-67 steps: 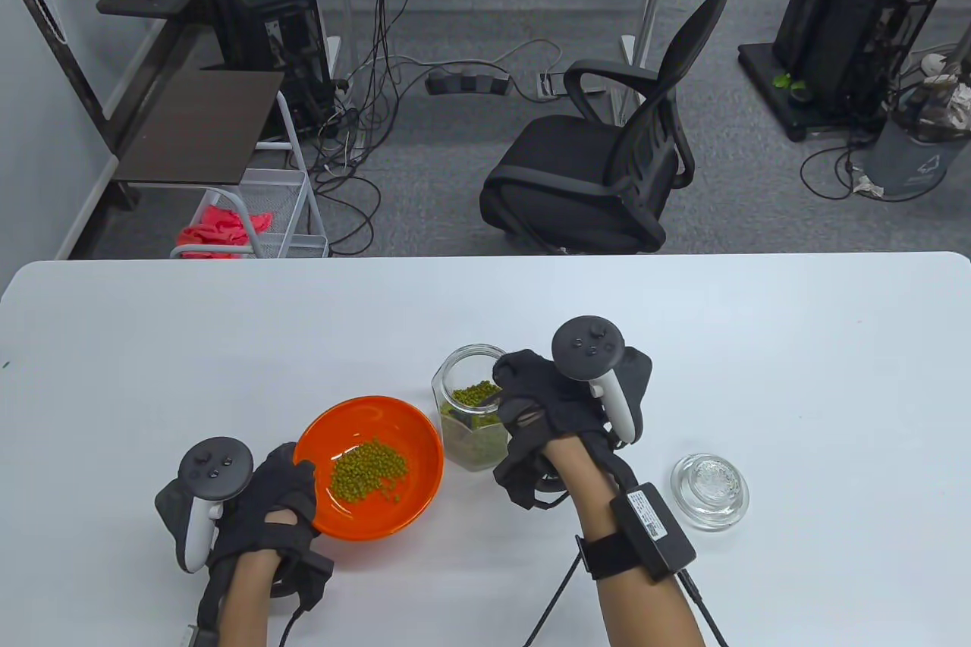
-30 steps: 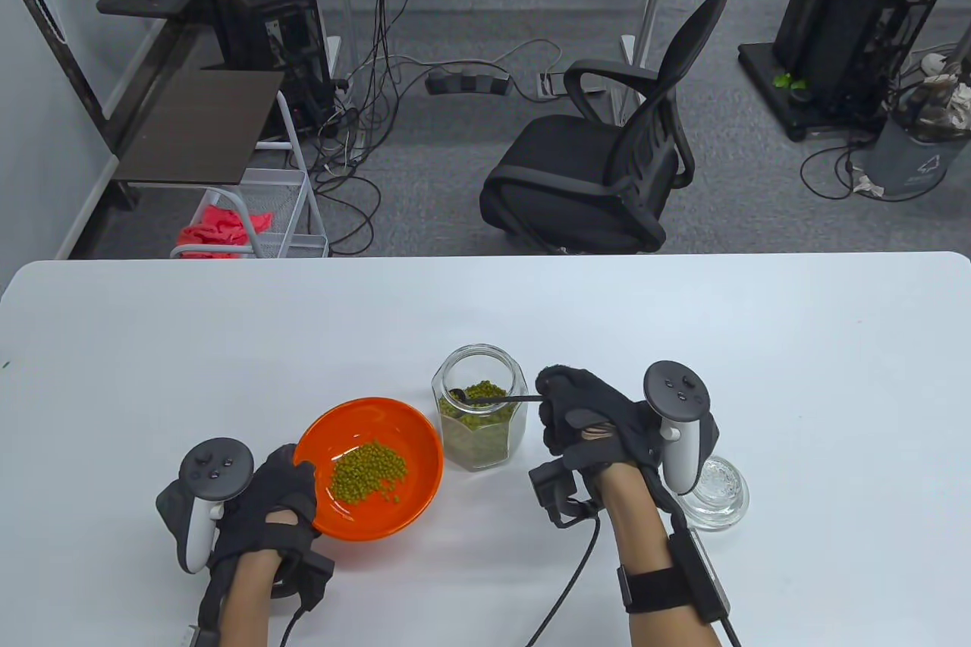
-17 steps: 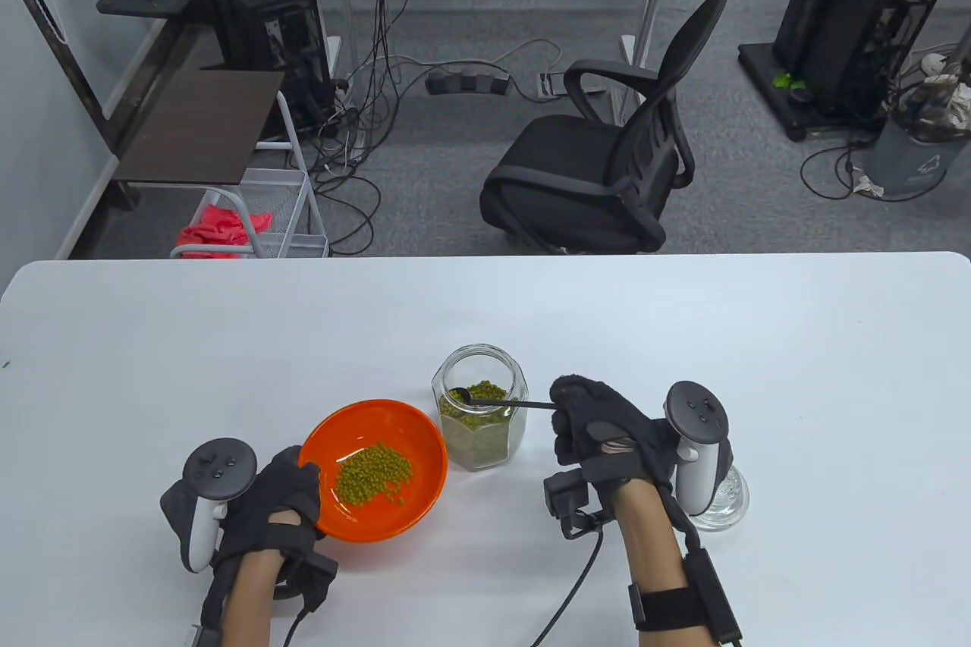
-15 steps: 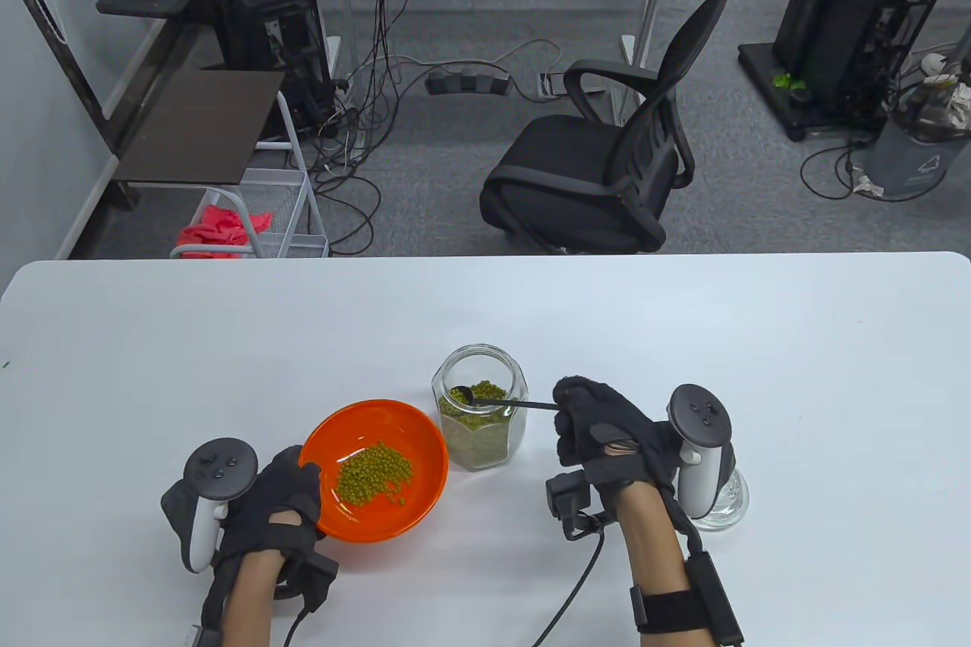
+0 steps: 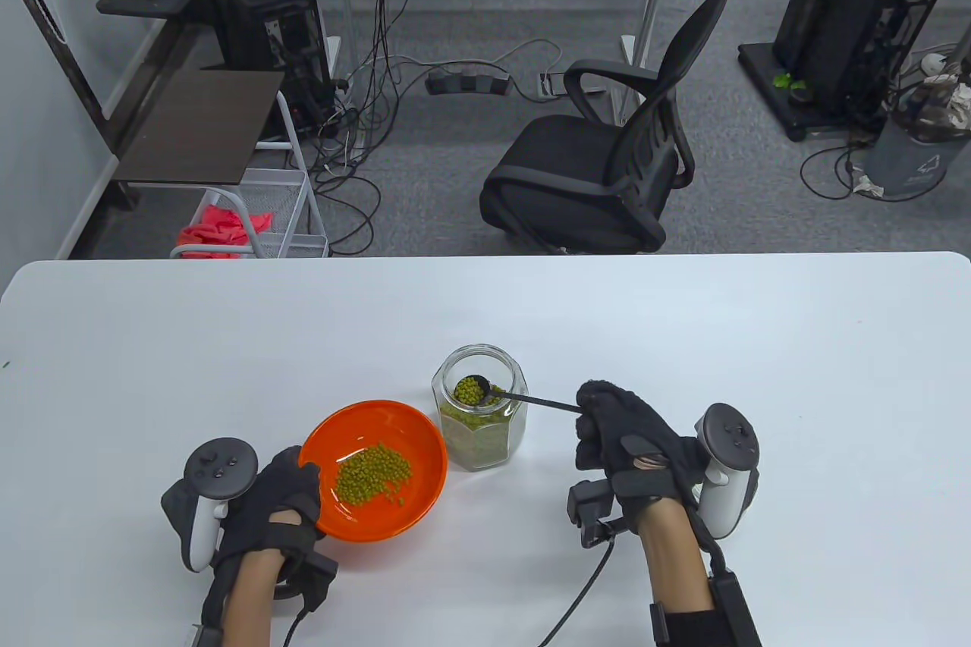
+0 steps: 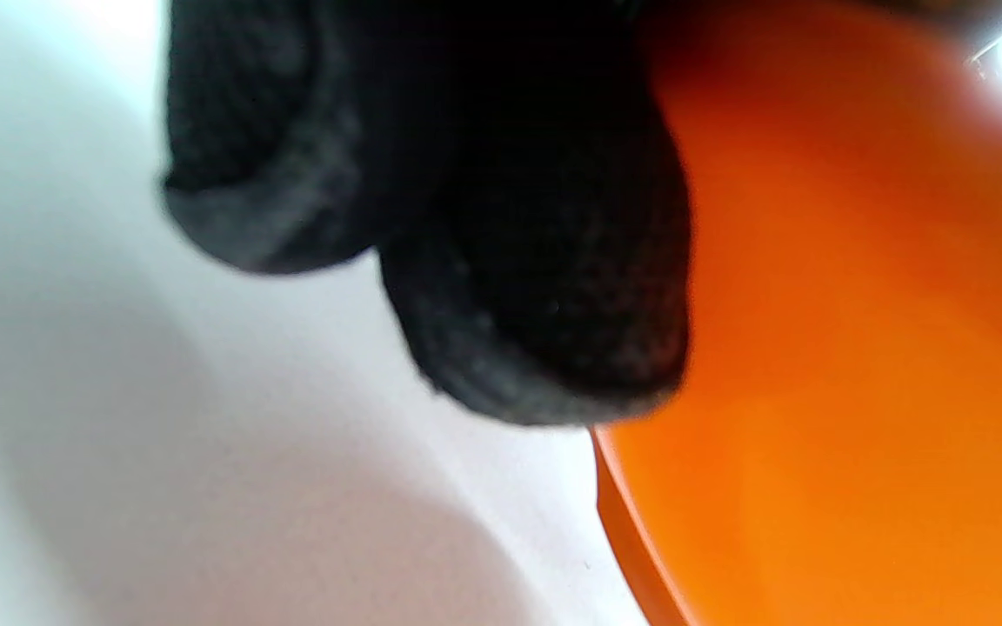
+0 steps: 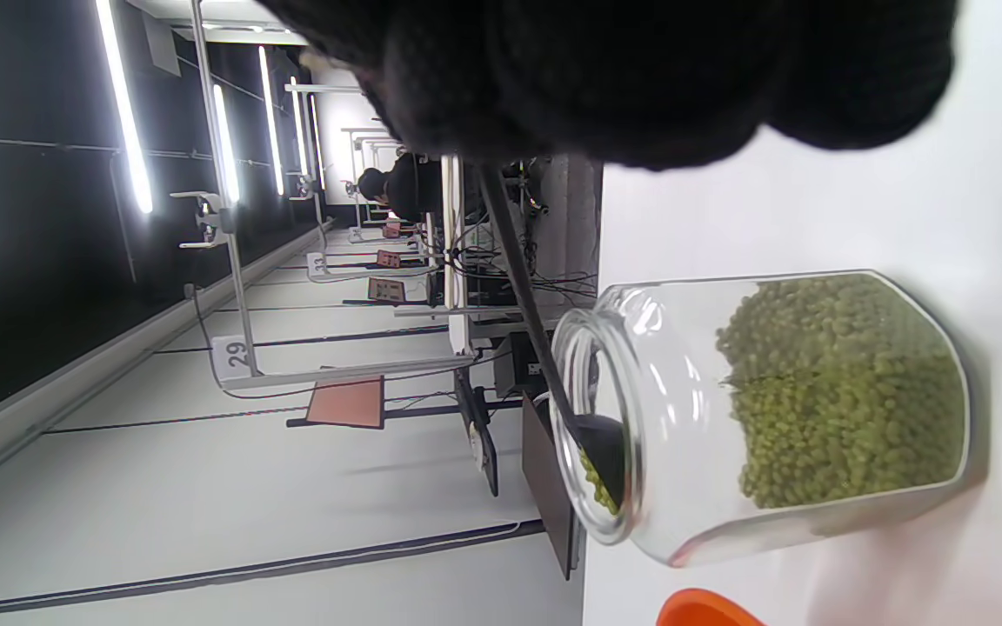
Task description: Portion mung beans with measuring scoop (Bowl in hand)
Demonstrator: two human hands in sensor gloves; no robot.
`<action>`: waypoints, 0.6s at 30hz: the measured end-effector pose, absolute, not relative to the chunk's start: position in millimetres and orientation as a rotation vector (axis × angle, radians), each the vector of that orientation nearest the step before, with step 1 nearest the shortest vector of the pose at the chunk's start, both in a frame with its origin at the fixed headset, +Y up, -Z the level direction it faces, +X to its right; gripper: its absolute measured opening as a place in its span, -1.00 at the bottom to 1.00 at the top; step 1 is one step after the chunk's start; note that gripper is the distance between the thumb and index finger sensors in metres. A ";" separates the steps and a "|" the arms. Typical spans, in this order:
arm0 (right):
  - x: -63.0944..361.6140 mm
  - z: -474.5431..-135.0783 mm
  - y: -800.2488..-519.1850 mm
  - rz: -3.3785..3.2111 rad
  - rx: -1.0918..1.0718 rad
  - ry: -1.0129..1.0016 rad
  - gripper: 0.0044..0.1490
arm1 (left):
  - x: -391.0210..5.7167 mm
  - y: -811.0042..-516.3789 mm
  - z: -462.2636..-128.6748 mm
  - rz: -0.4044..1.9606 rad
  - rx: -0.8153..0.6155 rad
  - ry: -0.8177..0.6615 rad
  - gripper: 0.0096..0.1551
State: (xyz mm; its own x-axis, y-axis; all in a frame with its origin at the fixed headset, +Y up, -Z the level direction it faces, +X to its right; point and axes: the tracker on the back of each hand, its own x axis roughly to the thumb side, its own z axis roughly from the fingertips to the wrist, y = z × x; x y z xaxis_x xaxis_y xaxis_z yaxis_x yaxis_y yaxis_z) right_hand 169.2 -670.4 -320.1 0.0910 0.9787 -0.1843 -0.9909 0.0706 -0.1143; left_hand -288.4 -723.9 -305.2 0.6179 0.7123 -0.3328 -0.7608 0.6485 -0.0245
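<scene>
Mung beans (image 5: 472, 391) fill the round head of a black measuring scoop (image 5: 485, 392) that sits level at the open mouth of a clear glass jar (image 5: 479, 406), near the middle of the white desk (image 5: 683, 343). More beans (image 7: 831, 391) fill roughly the lower half of the jar, and a loose pile (image 5: 373, 475) lies in the orange bowl (image 5: 425, 450) just left of it.

Readable writing is scarce: in the right wrist view, which is turned on its side, a white tag in the room behind carries the number 29 (image 7: 237, 353). Smaller tags further back are too small to read.

The right hand (image 5: 633, 442) comes in from the bottom edge, its grip clenched around the far end of the scoop's thin handle, which runs leftward over the jar's rim. Its fingers (image 7: 657, 78) are curled over the handle at the top of the wrist view. A tracker (image 5: 728, 469) sits on the back of the hand.

The left hand (image 5: 269, 510) holds the bowl at its near-left rim, thumb over the edge. In the left wrist view, blurred black fingertips (image 6: 544, 287) press against the bowl's orange outer wall (image 6: 858, 391). Whether the bowl rests on the desk or is lifted off it cannot be told.
</scene>
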 end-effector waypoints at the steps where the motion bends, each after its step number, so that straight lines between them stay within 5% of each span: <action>1: 168.9 -319.2 -669.3 1.479 -0.224 0.062 -0.50 | -288.5 -724.0 -305.3 0.852 -0.169 0.307 -0.34; 8: 154.4 -308.9 -658.5 1.495 -0.105 0.114 -0.50 | -288.3 -724.6 -304.8 0.849 -0.174 0.310 -0.34; 18: 119.6 -312.8 -682.1 1.606 0.073 0.293 -0.48 | -288.6 -725.0 -303.1 0.851 -0.171 0.319 -0.34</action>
State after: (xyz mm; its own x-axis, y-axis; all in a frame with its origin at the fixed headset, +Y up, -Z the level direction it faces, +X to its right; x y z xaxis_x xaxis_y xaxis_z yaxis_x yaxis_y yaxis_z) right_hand 119.6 -682.1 -312.8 -0.0609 0.9893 -0.1323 -0.9723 -0.0288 0.2320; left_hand -288.6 -725.0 -303.1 0.6153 0.7095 -0.3434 -0.7603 0.6493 -0.0207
